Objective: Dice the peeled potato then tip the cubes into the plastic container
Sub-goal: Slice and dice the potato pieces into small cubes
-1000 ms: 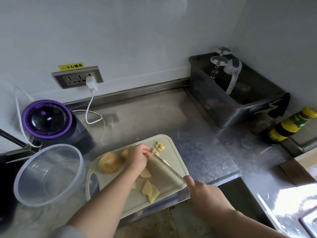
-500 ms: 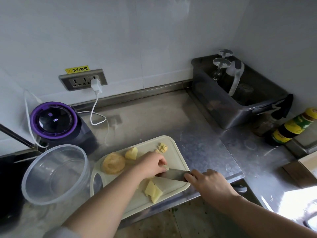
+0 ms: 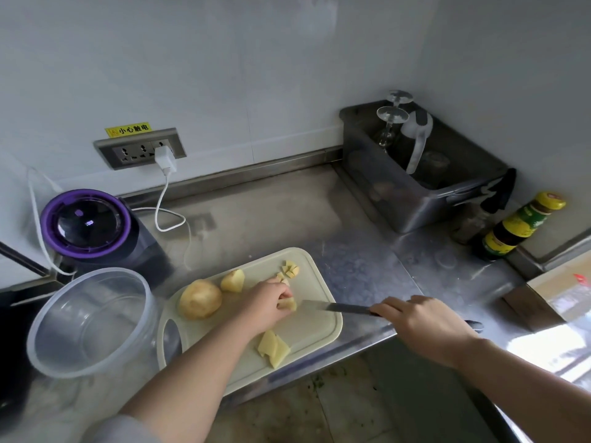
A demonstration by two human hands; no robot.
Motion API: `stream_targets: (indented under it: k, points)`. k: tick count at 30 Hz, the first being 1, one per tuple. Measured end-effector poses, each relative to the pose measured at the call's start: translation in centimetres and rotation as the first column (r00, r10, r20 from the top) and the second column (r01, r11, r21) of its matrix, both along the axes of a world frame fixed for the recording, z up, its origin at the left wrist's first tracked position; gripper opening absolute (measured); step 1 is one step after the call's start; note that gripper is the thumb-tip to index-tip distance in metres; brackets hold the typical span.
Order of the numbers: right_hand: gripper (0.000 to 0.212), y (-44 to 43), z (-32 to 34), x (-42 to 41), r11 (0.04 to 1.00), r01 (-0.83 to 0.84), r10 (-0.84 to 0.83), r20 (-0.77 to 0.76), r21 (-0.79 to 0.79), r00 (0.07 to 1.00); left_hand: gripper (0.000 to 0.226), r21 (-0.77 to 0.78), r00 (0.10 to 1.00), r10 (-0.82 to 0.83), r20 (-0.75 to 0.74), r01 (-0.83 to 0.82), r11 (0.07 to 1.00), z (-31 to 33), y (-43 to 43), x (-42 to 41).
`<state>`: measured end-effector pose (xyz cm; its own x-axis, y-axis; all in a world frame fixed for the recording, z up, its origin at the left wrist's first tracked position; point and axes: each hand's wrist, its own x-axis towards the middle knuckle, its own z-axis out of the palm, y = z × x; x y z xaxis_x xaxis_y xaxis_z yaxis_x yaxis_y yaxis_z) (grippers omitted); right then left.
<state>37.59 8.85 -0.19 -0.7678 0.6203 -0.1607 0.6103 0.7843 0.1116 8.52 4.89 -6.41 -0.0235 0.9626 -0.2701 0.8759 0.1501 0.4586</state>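
Knife (image 3: 335, 307) swung level since a moment earlier, gripped by right hand (image 3: 425, 327). Left hand (image 3: 271, 302) clenched on potato piece (image 3: 288, 304). Dicing unfinished; container (image 3: 86, 321) empty.

Bare steel counter (image 3: 271, 219) lies open beyond the cutting board (image 3: 319, 330). Leftward, the plastic container (image 3: 89, 321) touches the board's edge, with a purple appliance (image 3: 92, 225) behind. A dark bin (image 3: 415, 187) and bottle (image 3: 518, 225) crowd the far right.
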Motion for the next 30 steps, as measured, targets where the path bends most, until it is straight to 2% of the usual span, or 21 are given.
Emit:
stream_targets:
  k: [2, 5, 7, 9, 12, 17, 30]
  points:
    - [0.053, -0.4, 0.3, -0.3, 0.994, 0.084, -0.084, -0.004, -0.072, 0.996, 0.037, 0.008, 1.000, -0.001, -0.019, 0.001, 1.000, 0.0, -0.4, 0.1]
    - [0.034, -1.6, -0.3, -2.0, 0.918, 0.271, -0.295, -0.039, -0.288, 0.955, 0.044, 0.001, 0.999, 0.021, -0.045, -0.021, 1.000, -0.1, -0.7, 0.3]
    - [0.023, -2.6, -0.9, -3.3, 0.876, 0.320, -0.371, -0.078, -0.360, 0.926, 0.040, -0.003, 0.995, 0.040, -0.095, -0.041, 0.999, -0.1, -0.8, 0.6]
    - [0.021, -3.4, -1.6, -4.4, 0.840, 0.350, -0.407, -0.054, -0.413, 0.912, 0.033, 0.004, 0.987, 0.077, -0.137, -0.078, 0.997, -0.1, -0.9, 1.0]
    - [0.024, -4.3, -2.2, -5.8, 0.821, 0.374, -0.417, -0.006, -0.432, 0.909, 0.023, 0.044, 0.968, 0.161, -0.190, -0.155, 0.987, -0.2, -1.2, 1.8]
    - [0.021, -5.3, -2.8, -7.6, 0.807, 0.355, -0.412, -0.019, -0.473, 0.911, 0.029, 0.083, 0.927, 0.337, -0.166, -0.328, 0.941, -0.5, -1.5, 2.7]
    - [0.020, -4.8, -2.3, -8.0, 0.829, 0.314, -0.362, -0.015, -0.463, 0.932, 0.035, -0.005, 0.942, 0.305, -0.137, -0.309, 0.951, -0.4, -1.5, 1.4]
